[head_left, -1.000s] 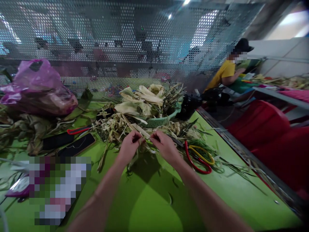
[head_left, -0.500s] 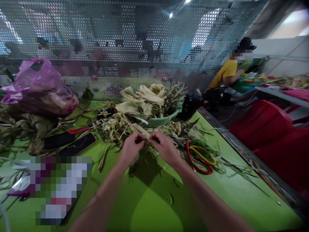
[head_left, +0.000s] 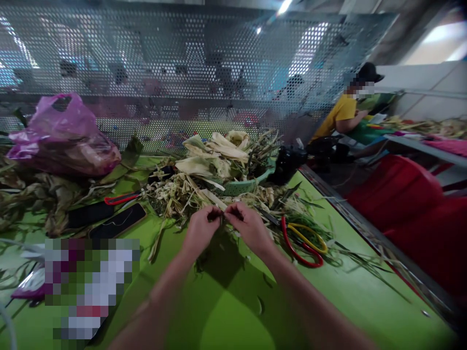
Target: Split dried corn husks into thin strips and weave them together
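My left hand [head_left: 202,227] and my right hand [head_left: 248,228] meet over the near edge of a pile of dried plant scraps. Thumb and fingers of both are pinched together on the end of a pale strip of dried corn husk [head_left: 214,198]; its tip is hidden by the fingertips. Just beyond lies a green plastic basket [head_left: 242,187] heaped with dry corn husks [head_left: 226,150]. To the right of my right hand, scissors [head_left: 304,243] with one red and one yellow handle loop rest with their blades toward the pile.
A pink plastic bag [head_left: 69,141] stands at the back left of the green table [head_left: 168,291]. Red-handled scissors [head_left: 122,198] and a dark phone-like slab [head_left: 118,221] lie left. Behind rises a perforated metal screen [head_left: 146,58]. A person in yellow [head_left: 333,119] sits beyond red chairs [head_left: 397,184].
The view has shifted slightly, so the scene sits a little lower. Both hands stay pinched together in nearly the same place, with fingertips drawn slightly closer.
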`<state>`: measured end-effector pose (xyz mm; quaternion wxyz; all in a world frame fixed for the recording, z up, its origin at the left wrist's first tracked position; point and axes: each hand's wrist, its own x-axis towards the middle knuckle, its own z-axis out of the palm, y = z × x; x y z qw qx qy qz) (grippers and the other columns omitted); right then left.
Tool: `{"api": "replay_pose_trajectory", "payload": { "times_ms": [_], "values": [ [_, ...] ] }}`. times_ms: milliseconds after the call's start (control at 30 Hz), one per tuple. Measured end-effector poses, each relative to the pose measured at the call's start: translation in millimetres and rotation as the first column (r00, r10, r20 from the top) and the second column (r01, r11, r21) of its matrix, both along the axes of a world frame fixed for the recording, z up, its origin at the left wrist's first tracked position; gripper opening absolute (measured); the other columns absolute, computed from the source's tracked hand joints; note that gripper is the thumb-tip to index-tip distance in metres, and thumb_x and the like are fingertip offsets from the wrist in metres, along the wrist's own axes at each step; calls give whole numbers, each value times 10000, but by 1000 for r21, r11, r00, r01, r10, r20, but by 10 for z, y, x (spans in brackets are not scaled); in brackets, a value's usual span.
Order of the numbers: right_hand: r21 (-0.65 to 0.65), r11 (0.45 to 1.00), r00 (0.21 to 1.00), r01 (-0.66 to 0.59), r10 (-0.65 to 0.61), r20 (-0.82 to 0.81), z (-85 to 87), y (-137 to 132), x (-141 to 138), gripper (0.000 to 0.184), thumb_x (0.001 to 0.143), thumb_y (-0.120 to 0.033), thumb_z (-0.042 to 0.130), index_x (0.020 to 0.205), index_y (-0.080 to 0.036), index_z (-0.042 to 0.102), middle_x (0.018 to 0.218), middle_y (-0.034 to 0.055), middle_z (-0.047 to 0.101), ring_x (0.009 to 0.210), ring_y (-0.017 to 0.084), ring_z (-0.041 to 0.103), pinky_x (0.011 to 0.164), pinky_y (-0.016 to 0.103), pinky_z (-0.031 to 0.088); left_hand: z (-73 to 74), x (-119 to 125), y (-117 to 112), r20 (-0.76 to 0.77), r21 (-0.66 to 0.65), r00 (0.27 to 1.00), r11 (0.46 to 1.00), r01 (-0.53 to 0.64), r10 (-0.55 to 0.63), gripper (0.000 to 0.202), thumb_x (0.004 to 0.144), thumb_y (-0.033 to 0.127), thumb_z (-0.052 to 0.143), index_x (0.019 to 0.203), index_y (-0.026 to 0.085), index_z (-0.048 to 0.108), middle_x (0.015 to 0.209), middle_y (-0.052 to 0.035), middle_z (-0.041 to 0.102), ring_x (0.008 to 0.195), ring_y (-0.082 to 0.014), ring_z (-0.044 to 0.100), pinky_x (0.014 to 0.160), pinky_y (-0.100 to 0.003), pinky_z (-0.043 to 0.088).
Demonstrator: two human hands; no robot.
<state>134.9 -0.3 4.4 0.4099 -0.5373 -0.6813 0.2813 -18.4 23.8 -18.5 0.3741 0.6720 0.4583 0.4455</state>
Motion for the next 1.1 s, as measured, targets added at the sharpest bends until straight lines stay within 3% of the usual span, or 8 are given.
{"api": "replay_pose_trajectory", "payload": {
  "times_ms": [200, 333, 433, 567, 733, 833, 967, 1100],
  "values": [
    [90, 995, 971, 49, -69, 228, 89, -131, -97, 190, 793, -371, 589, 751, -187, 568, 762, 19, 579, 672, 146, 507, 592, 246, 351, -1, -22, 1, 51, -55, 999, 998, -12, 15, 190, 676, 53, 522, 799, 152, 627, 757, -16, 655, 713, -129, 581, 685, -230, 440],
    [108, 991, 966, 74, -98, 238, 72, -148, -161, 65, 764, -241, 575, 733, -185, 588, 775, 24, 582, 724, 159, 528, 651, 260, 373, -38, -15, 9, 2, -42, 1000, 999, -26, 26, 210, 680, 48, 511, 790, 167, 645, 786, -20, 667, 740, -136, 591, 718, -244, 440],
    [74, 993, 985, 92, -102, 142, 31, -104, -135, 34, 720, -173, 553, 705, -185, 581, 736, 14, 580, 691, 152, 521, 632, 259, 375, -44, -12, 14, -13, -30, 999, 999, -31, 31, 204, 681, 62, 523, 792, 175, 651, 788, -18, 669, 746, -138, 589, 720, -246, 436],
    [-50, 994, 992, 94, -97, -78, 23, -56, -57, 42, 723, -195, 523, 740, -190, 561, 680, -5, 553, 604, 131, 474, 545, 242, 356, -8, -20, 14, 50, -69, 998, 997, -27, 30, 126, 708, 129, 557, 794, 161, 643, 747, -18, 654, 696, -131, 571, 675, -239, 433],
    [-166, 985, 929, 42, -100, -357, 60, -9, 24, 47, 739, -238, 486, 763, -200, 497, 599, -36, 487, 476, 100, 396, 469, 233, 323, 10, -27, 19, 162, -160, 986, 987, 3, 24, 93, 719, 219, 602, 772, 146, 626, 703, -8, 614, 643, -116, 533, 631, -230, 420],
    [-194, 977, 931, 92, -153, -331, 57, 42, 95, 27, 703, -224, 497, 720, -205, 489, 532, -55, 439, 449, 102, 375, 452, 234, 292, -10, -31, 20, 245, -211, 970, 976, 49, 4, 134, 733, 268, 609, 784, 145, 613, 714, -9, 607, 652, -113, 533, 640, -232, 431],
    [-39, 968, 960, 249, -252, -124, 77, 56, 163, 64, 696, -188, 519, 743, -198, 561, 645, -24, 524, 535, 119, 426, 518, 250, 324, -47, -33, 30, 298, -232, 955, 969, 88, -16, 147, 738, 284, 608, 797, 149, 600, 738, -10, 606, 671, -111, 536, 667, -234, 439],
    [97, 982, 982, 162, -151, -112, 127, 9, 110, 159, 813, -264, 506, 881, -203, 636, 884, 37, 601, 680, 147, 506, 606, 267, 378, -59, -21, 41, 302, -208, 953, 973, 100, -33, 127, 737, 264, 601, 790, 150, 580, 728, -5, 589, 673, -111, 532, 673, -236, 436]
  ]
}}
